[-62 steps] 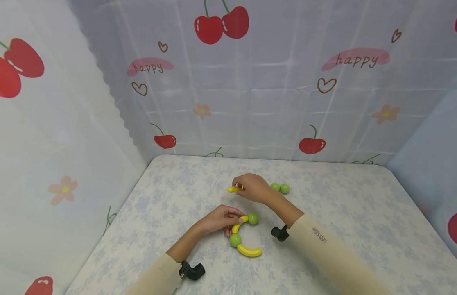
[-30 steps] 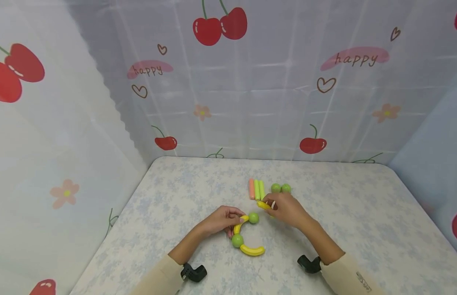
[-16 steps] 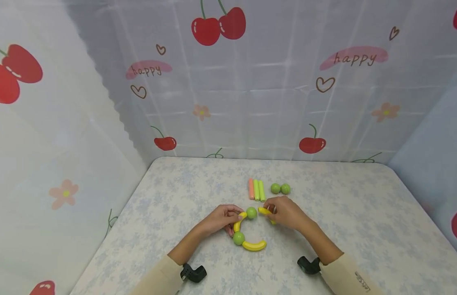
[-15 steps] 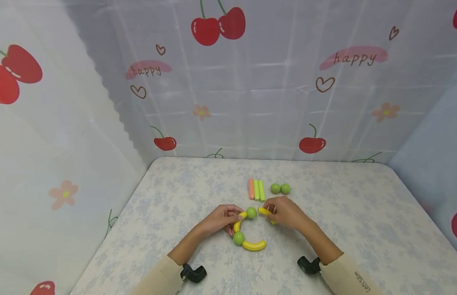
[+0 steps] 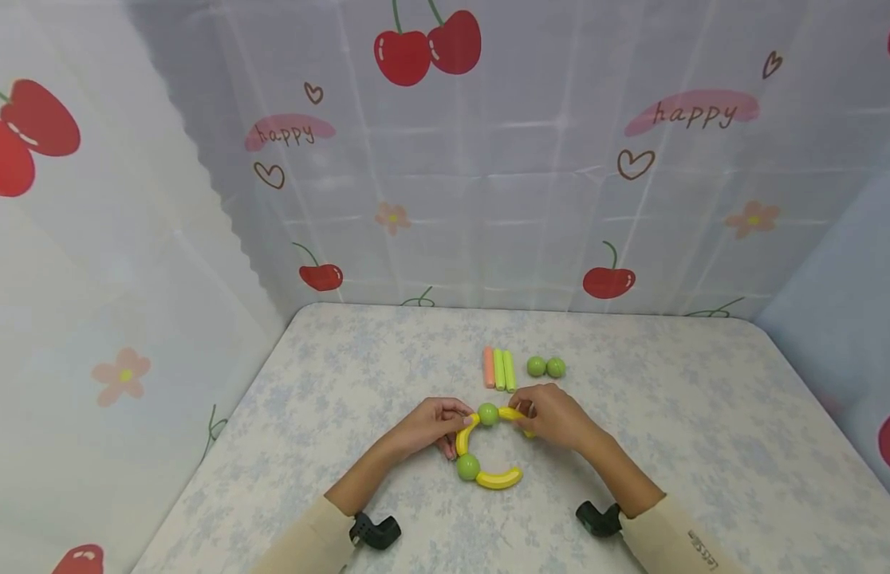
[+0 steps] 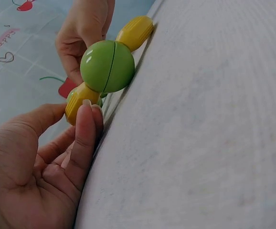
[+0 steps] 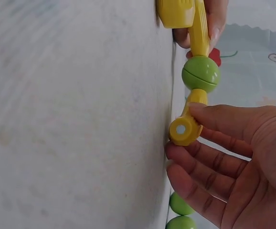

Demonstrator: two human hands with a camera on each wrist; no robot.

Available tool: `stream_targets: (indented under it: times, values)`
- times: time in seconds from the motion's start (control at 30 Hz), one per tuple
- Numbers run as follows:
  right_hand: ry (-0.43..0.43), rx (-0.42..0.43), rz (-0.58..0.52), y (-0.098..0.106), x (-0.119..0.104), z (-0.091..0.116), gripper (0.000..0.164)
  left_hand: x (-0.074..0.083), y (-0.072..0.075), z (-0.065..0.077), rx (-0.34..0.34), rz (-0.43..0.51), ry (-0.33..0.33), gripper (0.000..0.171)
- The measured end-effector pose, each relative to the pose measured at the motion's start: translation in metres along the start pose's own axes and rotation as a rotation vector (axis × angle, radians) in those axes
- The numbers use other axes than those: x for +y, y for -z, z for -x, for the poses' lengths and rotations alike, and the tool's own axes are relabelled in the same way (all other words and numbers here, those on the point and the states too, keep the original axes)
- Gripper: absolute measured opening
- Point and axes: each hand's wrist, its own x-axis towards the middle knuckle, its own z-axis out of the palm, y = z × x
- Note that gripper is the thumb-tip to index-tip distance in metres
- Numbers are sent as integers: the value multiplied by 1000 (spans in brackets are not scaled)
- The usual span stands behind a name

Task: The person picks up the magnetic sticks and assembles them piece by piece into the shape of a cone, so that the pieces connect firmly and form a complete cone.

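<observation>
An open ring of curved yellow rods and green balls lies on the table. My left hand [image 5: 432, 425] pinches the left curved yellow rod [image 5: 462, 440] between thumb and fingers. That rod joins an upper green ball [image 5: 488, 414] and a lower green ball [image 5: 468, 467]. From the lower ball another curved yellow rod [image 5: 499, 479] runs to the right. My right hand [image 5: 556, 414] pinches a third curved yellow rod [image 7: 185, 129], one end of which meets the upper ball. In the right wrist view, its near end shows a pale round disc [image 7: 181, 129].
Behind the ring lie a salmon stick [image 5: 489, 367] and two lime-green sticks [image 5: 504, 370], side by side. To their right sit two loose green balls [image 5: 546, 367]. A cherry-print curtain [image 5: 481, 183] hangs beyond the far edge of the patterned table [image 5: 330, 359].
My right hand has brought the yellow rod from the back to the right side of the upper ball, closing the gap between them. My left hand keeps its grip; the ring shifted slightly.
</observation>
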Motion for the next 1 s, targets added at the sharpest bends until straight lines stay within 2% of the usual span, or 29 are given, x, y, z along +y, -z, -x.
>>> stream_targets:
  times: [0.23, 0.33, 0.47, 0.67, 0.8, 1.0]
  values:
    - [8, -7, -9, 3, 0, 0, 15, 7, -1, 4, 10, -104, -4, 24]
    - [34, -15, 3, 5, -1, -1, 16, 12, 1, 7, 44, -208, -16, 21]
    - [26, -13, 34, 9, -5, 2, 17, 19, 3, 7, 94, -375, -41, 17]
    - [-34, -18, 105, 19, -12, 19, 18, 34, 1, -6, 129, -623, -114, 14]
    - [-48, -73, 97, 22, -21, 36, 19, 48, -5, -19, 82, -754, -180, 18]
    - [39, -140, 79, 14, -38, 56, 21, 55, -19, -37, -22, -876, -229, 24]
